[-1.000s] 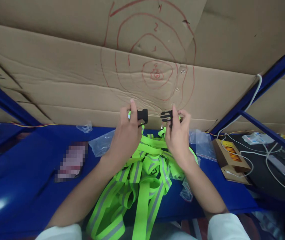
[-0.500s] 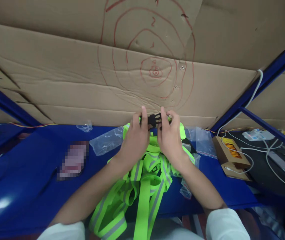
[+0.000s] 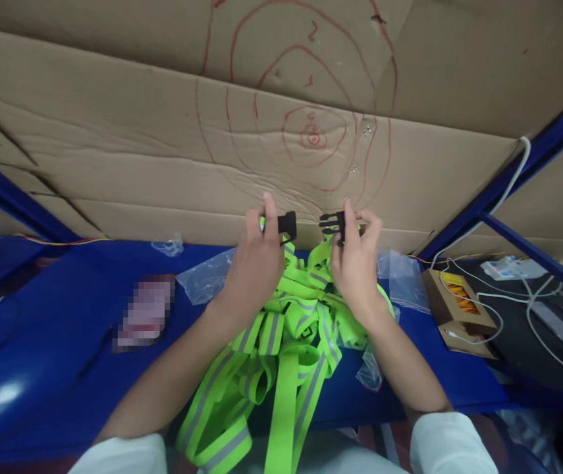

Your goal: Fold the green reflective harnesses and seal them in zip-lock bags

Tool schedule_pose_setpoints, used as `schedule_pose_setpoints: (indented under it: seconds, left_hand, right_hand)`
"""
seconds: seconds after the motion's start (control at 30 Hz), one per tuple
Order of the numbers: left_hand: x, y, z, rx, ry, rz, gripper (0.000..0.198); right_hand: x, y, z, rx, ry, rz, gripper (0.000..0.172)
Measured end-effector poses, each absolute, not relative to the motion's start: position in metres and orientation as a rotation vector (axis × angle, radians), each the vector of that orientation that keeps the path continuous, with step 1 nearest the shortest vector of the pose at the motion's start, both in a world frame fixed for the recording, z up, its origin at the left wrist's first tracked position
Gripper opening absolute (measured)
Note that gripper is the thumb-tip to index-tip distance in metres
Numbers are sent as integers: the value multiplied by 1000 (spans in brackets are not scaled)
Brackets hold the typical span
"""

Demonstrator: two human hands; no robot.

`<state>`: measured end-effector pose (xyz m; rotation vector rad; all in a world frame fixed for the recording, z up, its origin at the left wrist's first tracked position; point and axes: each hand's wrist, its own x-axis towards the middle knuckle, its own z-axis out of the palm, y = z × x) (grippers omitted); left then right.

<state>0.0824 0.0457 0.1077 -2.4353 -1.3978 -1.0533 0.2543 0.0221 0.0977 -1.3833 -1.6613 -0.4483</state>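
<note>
My left hand (image 3: pixel 256 260) is closed on the socket half of a black side-release buckle (image 3: pixel 288 226). Across a gap, my right hand (image 3: pixel 359 263) pinches the pronged half of the buckle (image 3: pixel 331 222), its prongs pointing left toward the socket. The two halves are apart, at about the same height above the table's back edge. Beneath both hands lies a tangled heap of neon-green straps with grey reflective stripes (image 3: pixel 301 316). Several strap loops hang over the front edge of the table toward my lap.
The blue table (image 3: pixel 64 316) backs onto a cardboard wall (image 3: pixel 128 164) with red rings drawn on it. Clear plastic bags (image 3: pixel 207 276) lie beside the straps. A blurred-out pinkish item (image 3: pixel 145 313) is at left. Rightward are a small cardboard box (image 3: pixel 459 309) and white cables (image 3: pixel 533 309).
The buckle halves, joined or nearly joined before, are now separated. My left hand has moved left and my right hand right, each keeping its half.
</note>
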Motion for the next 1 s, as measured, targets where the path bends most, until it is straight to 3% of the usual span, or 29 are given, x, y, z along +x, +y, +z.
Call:
schedule_pose_setpoints:
  seconds: [0.13, 0.3, 0.57, 0.67, 0.77, 0.83, 0.9, 1.0]
  left_hand:
    - [90, 44, 99, -2462, -1332, -1037, 78]
    - [95, 43, 92, -2522, -1267, -1127, 77]
    - [53, 57, 133, -2856, -823, -1869, 78]
    - [56, 58, 133, -2896, -634, -2121, 76]
    - [68, 58, 126, -3055, -535, -2167, 74]
    - [75, 60, 120, -3111, -512, -2181, 70]
    - [79, 61, 116, -3041, -538, -2245, 63]
    - [83, 60, 113, -2670, -700, -2411, 38]
  right_hand:
    - [242, 16, 92, -1381, -1732, -473, 78]
    - [228, 13, 84, -1320, -1849, -267, 84]
    - [288, 19, 123, -1002, -1950, 390, 98]
    - [293, 20, 125, -930, -1953, 532, 81]
    - [288, 19, 122, -855, -1983, 692, 50]
    - [285, 19, 122, -880, -1932, 716, 39]
    - [286, 19, 121, -900, -1891, 701, 40]
    - [285, 20, 120, -933, -1995, 689, 58]
